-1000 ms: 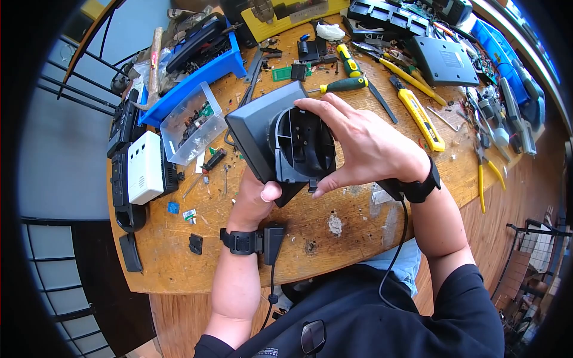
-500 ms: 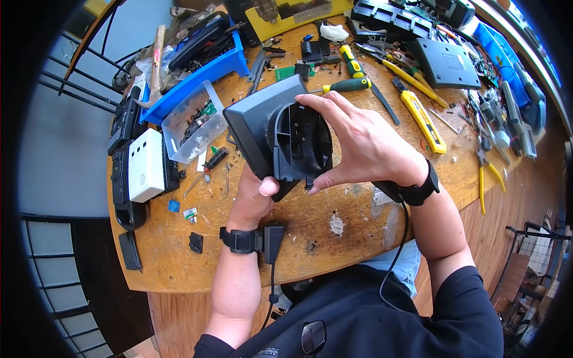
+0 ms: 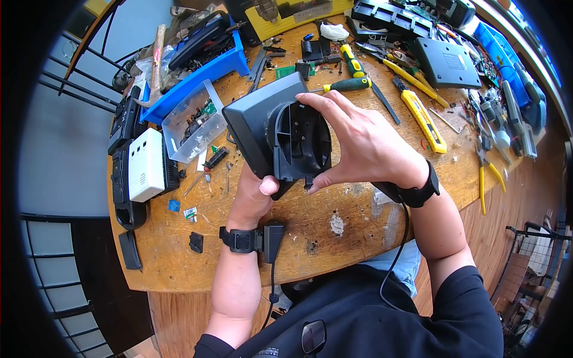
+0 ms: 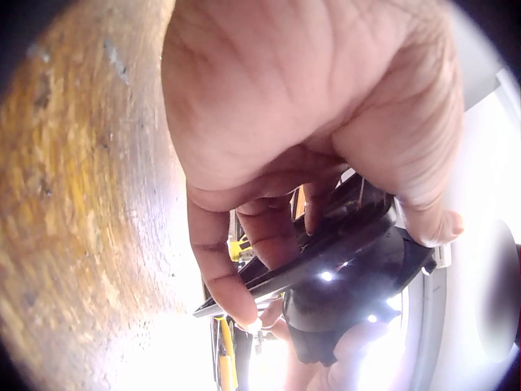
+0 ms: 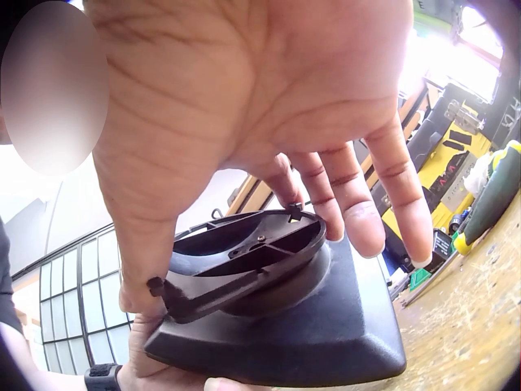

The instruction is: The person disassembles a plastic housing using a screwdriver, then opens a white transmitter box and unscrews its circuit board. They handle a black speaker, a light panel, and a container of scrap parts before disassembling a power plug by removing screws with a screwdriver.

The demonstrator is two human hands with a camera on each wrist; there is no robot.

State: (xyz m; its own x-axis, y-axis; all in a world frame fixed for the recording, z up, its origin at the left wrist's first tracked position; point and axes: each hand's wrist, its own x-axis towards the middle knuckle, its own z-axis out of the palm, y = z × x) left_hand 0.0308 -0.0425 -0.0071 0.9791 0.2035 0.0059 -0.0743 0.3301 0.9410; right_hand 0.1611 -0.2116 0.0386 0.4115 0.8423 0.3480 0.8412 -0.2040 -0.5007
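A black plastic housing (image 3: 258, 122), wide and boxy with bevelled edges, is held tilted above the table. A round hollow collar (image 3: 298, 140) with thin ribs stands out from its back, and small screws show inside. My left hand (image 3: 252, 194) grips the housing from below, thumb over the near edge; in the left wrist view its fingers (image 4: 218, 261) curl round the rim. My right hand (image 3: 370, 143) spans the collar, index fingertip at the far edge and thumb at a small tab (image 5: 156, 287) on the near edge. Its other fingers reach past the collar.
Beyond the housing lie a green-handled screwdriver (image 3: 349, 85), a yellow utility knife (image 3: 422, 122) and yellow-handled pliers (image 3: 482, 173). To the left stand a clear bin (image 3: 194, 122) of parts, a blue bin (image 3: 197, 77) and a white device (image 3: 146, 167). Small scraps dot the wooden table (image 3: 286, 238).
The housing has shifted slightly left and tipped a little, so the collar looks narrower from above. Both hands keep the same hold on it.
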